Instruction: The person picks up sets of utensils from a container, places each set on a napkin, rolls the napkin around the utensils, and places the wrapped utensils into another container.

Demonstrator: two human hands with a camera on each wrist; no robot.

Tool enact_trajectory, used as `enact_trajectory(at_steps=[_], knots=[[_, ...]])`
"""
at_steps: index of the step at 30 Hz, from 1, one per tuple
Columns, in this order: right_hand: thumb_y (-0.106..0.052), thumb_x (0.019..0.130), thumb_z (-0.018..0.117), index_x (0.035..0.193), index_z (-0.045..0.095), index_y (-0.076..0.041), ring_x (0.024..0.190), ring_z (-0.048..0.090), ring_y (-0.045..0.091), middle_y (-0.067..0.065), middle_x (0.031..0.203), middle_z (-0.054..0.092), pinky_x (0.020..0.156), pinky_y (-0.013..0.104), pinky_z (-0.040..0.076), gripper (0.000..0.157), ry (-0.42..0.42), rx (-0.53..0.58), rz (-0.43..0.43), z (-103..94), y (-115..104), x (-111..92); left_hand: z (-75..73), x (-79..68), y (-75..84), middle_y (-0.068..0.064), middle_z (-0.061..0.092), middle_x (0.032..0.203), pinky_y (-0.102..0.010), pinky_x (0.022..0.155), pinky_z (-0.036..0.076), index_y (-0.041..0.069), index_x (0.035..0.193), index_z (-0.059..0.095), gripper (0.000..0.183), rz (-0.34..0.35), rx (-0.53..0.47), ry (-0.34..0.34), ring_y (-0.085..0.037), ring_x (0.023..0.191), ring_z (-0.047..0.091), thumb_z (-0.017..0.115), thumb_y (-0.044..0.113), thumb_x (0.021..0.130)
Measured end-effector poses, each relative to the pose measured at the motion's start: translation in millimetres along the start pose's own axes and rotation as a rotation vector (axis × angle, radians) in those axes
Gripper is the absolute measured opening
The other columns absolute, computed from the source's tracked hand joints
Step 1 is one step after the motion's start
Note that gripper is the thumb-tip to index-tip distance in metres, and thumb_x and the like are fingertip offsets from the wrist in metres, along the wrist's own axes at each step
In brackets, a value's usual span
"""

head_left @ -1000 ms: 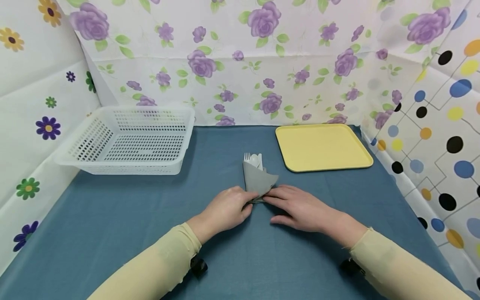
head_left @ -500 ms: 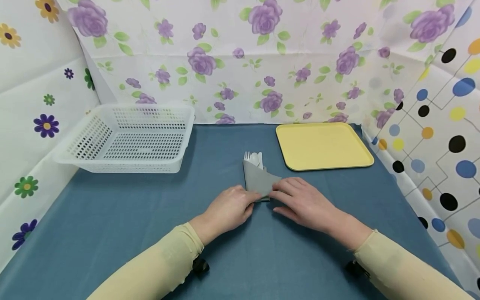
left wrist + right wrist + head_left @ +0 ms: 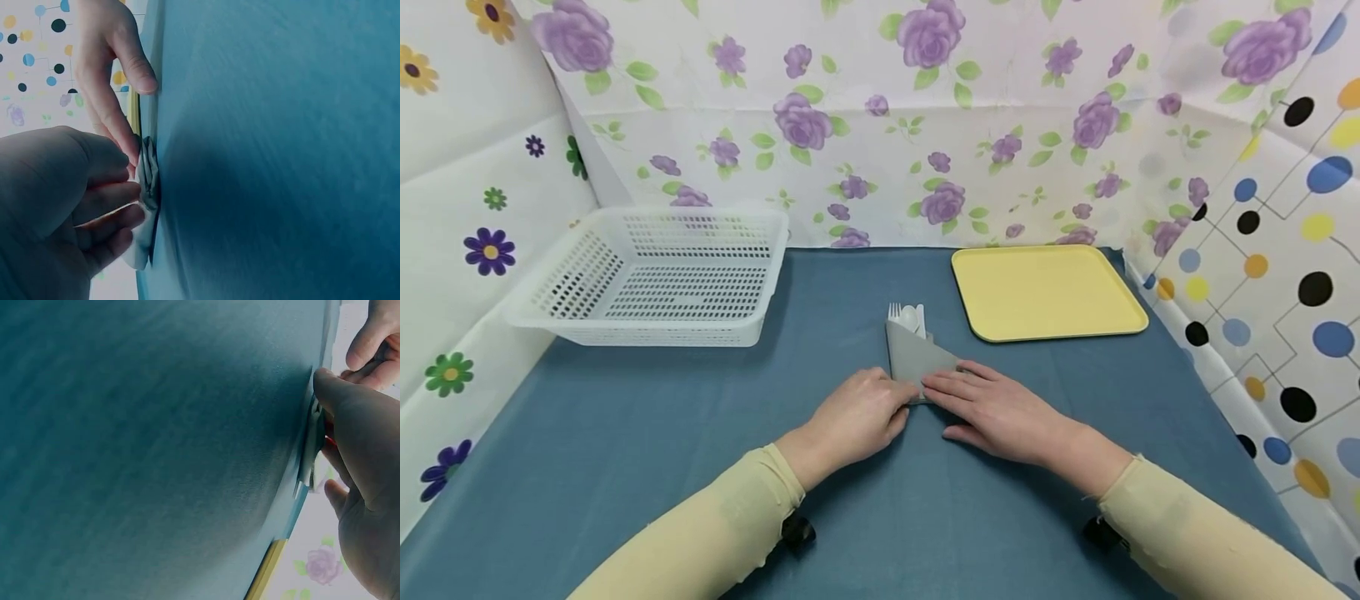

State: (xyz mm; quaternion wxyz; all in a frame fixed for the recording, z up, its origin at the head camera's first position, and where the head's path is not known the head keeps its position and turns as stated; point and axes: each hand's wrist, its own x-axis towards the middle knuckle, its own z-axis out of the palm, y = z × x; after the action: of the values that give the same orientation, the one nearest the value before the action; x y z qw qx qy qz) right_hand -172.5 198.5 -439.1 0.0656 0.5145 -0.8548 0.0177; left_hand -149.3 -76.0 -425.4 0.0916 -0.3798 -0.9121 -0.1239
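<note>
A grey folded napkin [image 3: 913, 354] lies mid-table with a white plastic fork [image 3: 894, 312], spoon [image 3: 909, 319] and knife [image 3: 921, 321] poking out of its far end. My left hand [image 3: 859, 417] holds the napkin's near left corner with bent fingers, the index finger lying on top. From the right, my right hand [image 3: 1000, 414] lays its fairly straight fingers flat over the near right part, covering the slanting fold; its thumb is spread away on the cloth. In the left wrist view, the layered edge of the napkin [image 3: 149, 172] shows between both hands.
A white perforated basket [image 3: 662, 335] stands at the back left. At the back right lies a yellow tray [image 3: 1048, 292]. Blue cloth [image 3: 647, 433] covers the table, with patterned sheets hanging along the back and both sides.
My right hand lifted slightly toward the napkin's right corner, then came back down and left, fingers flat on it. The upturned right flap now lies flatter. My left hand stays nearly in place.
</note>
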Motion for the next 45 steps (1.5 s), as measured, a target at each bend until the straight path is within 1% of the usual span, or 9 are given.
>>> enact_trajectory(at_steps=[3, 5, 7, 11, 15, 25, 30, 35, 45], knots=[[-0.041, 0.110, 0.072, 0.162, 0.057, -0.007, 0.155, 0.049, 0.026, 0.010, 0.166, 0.054, 0.132, 0.054, 0.031, 0.063, 0.002, 0.014, -0.002, -1.3, 0, 3, -2.9, 1.2, -5.4, -0.008, 0.076, 0.137, -0.047, 0.109, 0.055, 0.009, 0.138, 0.076, 0.032, 0.019, 0.067, -0.017, -0.028, 0.126, 0.069, 0.074, 0.024, 0.109], [-0.041, 0.110, 0.072, 0.161, 0.058, -0.007, 0.155, 0.050, 0.025, 0.010, 0.165, 0.055, 0.131, 0.054, 0.031, 0.062, 0.004, 0.023, -0.002, -2.0, 0, 5, -4.4, 2.8, -9.9, -0.010, 0.064, 0.155, -0.050, 0.123, 0.044, 0.007, 0.151, 0.067, 0.047, 0.026, 0.099, -0.067, -0.029, 0.147, 0.057, 0.070, 0.034, 0.112], [-0.041, 0.110, 0.072, 0.160, 0.059, -0.007, 0.154, 0.050, 0.025, 0.010, 0.164, 0.056, 0.131, 0.054, 0.031, 0.062, 0.004, 0.035, 0.002, -2.4, -1, 6, -5.7, 4.2, -14.3, -0.011, 0.049, 0.170, -0.052, 0.132, 0.031, 0.007, 0.163, 0.054, 0.062, 0.022, 0.108, -0.144, -0.030, 0.160, 0.042, 0.063, 0.043, 0.114], [-0.041, 0.110, 0.072, 0.160, 0.059, -0.007, 0.154, 0.050, 0.024, 0.010, 0.164, 0.057, 0.132, 0.054, 0.031, 0.062, -0.005, 0.058, 0.009, -2.6, -1, 7, -6.5, 5.5, -20.8, -0.010, 0.031, 0.180, -0.053, 0.136, 0.017, 0.009, 0.172, 0.038, 0.075, -0.009, 0.105, -0.292, -0.028, 0.167, 0.026, 0.051, 0.056, 0.115], [-0.041, 0.109, 0.073, 0.160, 0.059, -0.007, 0.154, 0.050, 0.024, 0.010, 0.163, 0.057, 0.132, 0.054, 0.030, 0.062, -0.009, 0.074, 0.010, -2.4, -2, 5, -5.7, 4.4, -24.1, -0.012, 0.024, 0.182, -0.051, 0.137, 0.015, 0.010, 0.175, 0.032, 0.080, -0.028, 0.075, -0.362, -0.029, 0.168, 0.021, 0.046, 0.061, 0.115], [-0.040, 0.109, 0.073, 0.160, 0.058, -0.006, 0.155, 0.049, 0.024, 0.009, 0.165, 0.055, 0.132, 0.053, 0.031, 0.063, -0.006, 0.089, 0.001, -1.8, -1, 4, -3.3, -0.8, -28.4, -0.010, 0.013, 0.185, -0.052, 0.137, 0.013, 0.013, 0.177, 0.024, 0.084, -0.048, 0.004, -0.399, -0.027, 0.170, 0.012, 0.044, 0.064, 0.114], [-0.040, 0.109, 0.073, 0.160, 0.059, -0.006, 0.154, 0.051, 0.024, 0.010, 0.164, 0.056, 0.131, 0.053, 0.031, 0.063, 0.000, 0.096, -0.003, -1.2, 0, 4, -3.8, -1.6, -27.0, -0.009, 0.014, 0.185, -0.052, 0.137, 0.011, 0.014, 0.178, 0.024, 0.085, -0.039, 0.052, -0.401, -0.026, 0.170, 0.013, 0.043, 0.066, 0.113], [-0.039, 0.109, 0.074, 0.159, 0.060, -0.006, 0.152, 0.053, 0.024, 0.009, 0.162, 0.058, 0.131, 0.053, 0.033, 0.062, 0.011, 0.116, 0.001, -1.8, 1, 4, -5.2, -3.8, -22.8, -0.009, 0.021, 0.183, -0.051, 0.137, 0.011, 0.014, 0.177, 0.027, 0.085, 0.003, 0.097, -0.402, -0.025, 0.169, 0.018, 0.043, 0.067, 0.113], [-0.038, 0.110, 0.073, 0.160, 0.059, -0.006, 0.152, 0.053, 0.025, 0.010, 0.164, 0.057, 0.130, 0.054, 0.034, 0.062, 0.021, 0.117, 0.016, -0.1, 1, 4, -2.7, -11.1, -24.3, -0.014, 0.018, 0.183, -0.049, 0.136, 0.017, 0.010, 0.177, 0.026, 0.084, 0.023, -0.013, -0.385, -0.031, 0.169, 0.017, 0.050, 0.062, 0.114]])
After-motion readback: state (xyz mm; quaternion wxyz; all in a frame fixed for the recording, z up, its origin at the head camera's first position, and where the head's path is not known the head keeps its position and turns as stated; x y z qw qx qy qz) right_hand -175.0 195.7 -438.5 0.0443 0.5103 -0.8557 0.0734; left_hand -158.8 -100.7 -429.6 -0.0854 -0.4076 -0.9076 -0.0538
